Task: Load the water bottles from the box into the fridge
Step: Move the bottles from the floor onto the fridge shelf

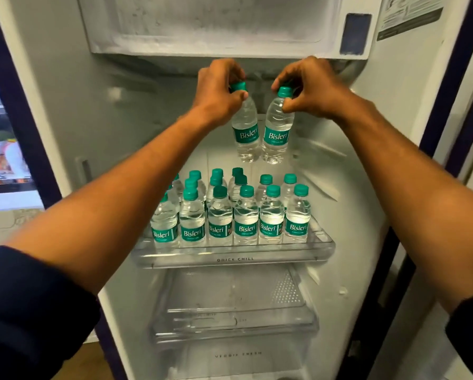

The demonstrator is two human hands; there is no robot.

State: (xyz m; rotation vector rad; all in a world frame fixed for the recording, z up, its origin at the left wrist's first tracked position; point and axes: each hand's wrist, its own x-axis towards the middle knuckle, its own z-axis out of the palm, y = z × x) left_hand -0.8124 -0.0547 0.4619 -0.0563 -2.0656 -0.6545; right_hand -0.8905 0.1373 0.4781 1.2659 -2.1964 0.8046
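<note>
Both my arms reach into the open fridge. My left hand (219, 86) pinches the green cap and neck of a small clear water bottle (246, 133) with a green label. My right hand (309, 86) pinches the cap and neck of a second water bottle (276, 133) beside it. The two bottles hang side by side, bases nearly touching, above the back of the clear shelf (235, 259) marked QUICK CHILL. Several matching bottles (230, 212) stand upright in rows on that shelf. The box is not in view.
The frosted freezer compartment (224, 26) sits just above my hands. Below the loaded shelf are a bare clear shelf (235, 319) and a drawer marked VEGGIE FRESH (238, 355). The fridge's dark door frame (18, 111) runs along the left.
</note>
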